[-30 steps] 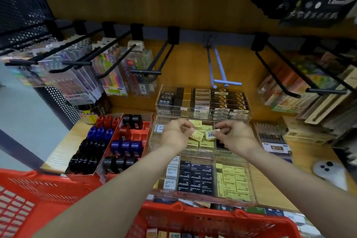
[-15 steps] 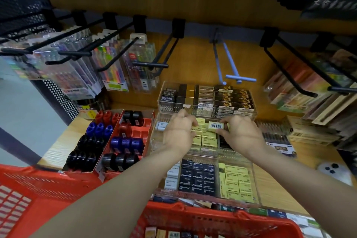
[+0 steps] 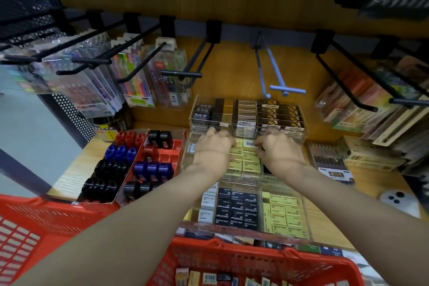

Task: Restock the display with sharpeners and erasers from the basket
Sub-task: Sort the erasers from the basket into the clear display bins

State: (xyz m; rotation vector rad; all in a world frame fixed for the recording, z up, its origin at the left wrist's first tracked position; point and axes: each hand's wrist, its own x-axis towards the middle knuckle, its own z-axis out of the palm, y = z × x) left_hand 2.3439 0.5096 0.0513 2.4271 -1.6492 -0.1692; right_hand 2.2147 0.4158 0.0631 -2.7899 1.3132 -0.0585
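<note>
Both hands work over the middle tier of the clear acrylic display [image 3: 299, 144], above its compartment of yellow erasers [image 3: 246, 160]. The left hand [image 3: 214, 148] lies at the left edge of the yellow block, with its fingers [image 3: 226, 137] curled toward the back row. The right hand [image 3: 278, 151] lies at the right edge, with its fingers [image 3: 260, 144] curled against the eraser with the barcode face [image 3: 248, 143]. That eraser sits in the back row, just in front of the upper tier.

The barcoded eraser lies directly between the 2 hands, with its long axis running left to right, parallel to the rows below it. The right hand appears to pinch its right end. Whether the left fingers grip an eraser or only press on the row cannot be determined.

Judgement: the coming move is to seat this eraser flush in the back row. The right hand is nearer; the left hand can steady the neighbouring erasers.

Further stock remains in the red basket [image 3: 232, 255] at the lower edge of the view. The sharpeners [image 3: 130, 165] stand in the red trays, well apart to the left.
</note>
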